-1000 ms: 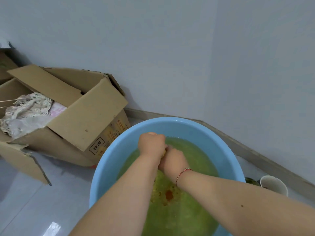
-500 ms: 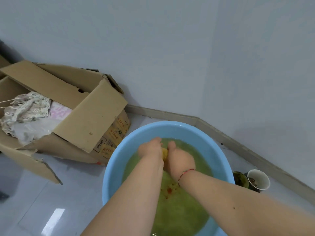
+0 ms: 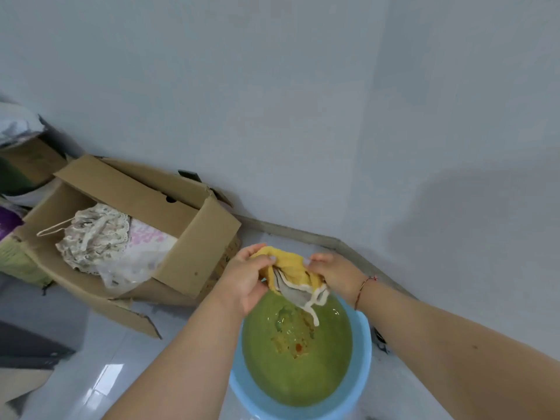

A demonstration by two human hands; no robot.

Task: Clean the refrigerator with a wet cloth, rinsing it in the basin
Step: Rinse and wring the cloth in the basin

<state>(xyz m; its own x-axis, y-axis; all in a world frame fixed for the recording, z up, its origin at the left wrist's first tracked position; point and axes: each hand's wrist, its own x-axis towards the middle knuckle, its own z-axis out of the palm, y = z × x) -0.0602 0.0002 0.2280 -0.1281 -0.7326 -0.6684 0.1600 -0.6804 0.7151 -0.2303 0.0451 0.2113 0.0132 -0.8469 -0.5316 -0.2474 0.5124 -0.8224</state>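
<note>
We see both hands raised above the far rim of a light-blue plastic basin (image 3: 362, 371) that stands on the tiled floor (image 3: 100, 374) near the corner of two pale walls. The left hand (image 3: 247, 280) and the right hand (image 3: 335, 272) each have their grip closed on the yellow cloth (image 3: 291, 265), thumbs on top, with the cloth stretched a little between them. The cloth is bunched; a grey, white-edged part (image 3: 298, 294) hangs from it, and its lowest corner dangles just over the water. We cannot tell whether that corner touches the surface. The basin holds murky green water (image 3: 303, 377), with orange and reddish specks (image 3: 298, 347) floating near its middle. A thin red string bracelet (image 3: 363, 286) circles the right wrist. To the left of the basin, against the wall, an open cardboard box (image 3: 194, 247) rests on the floor, its flaps spread; inside lie a lace-trimmed fabric (image 3: 97, 237) and a clear plastic bag (image 3: 133, 265). More boxes and bags crowd the left edge, too dim to identify.
</note>
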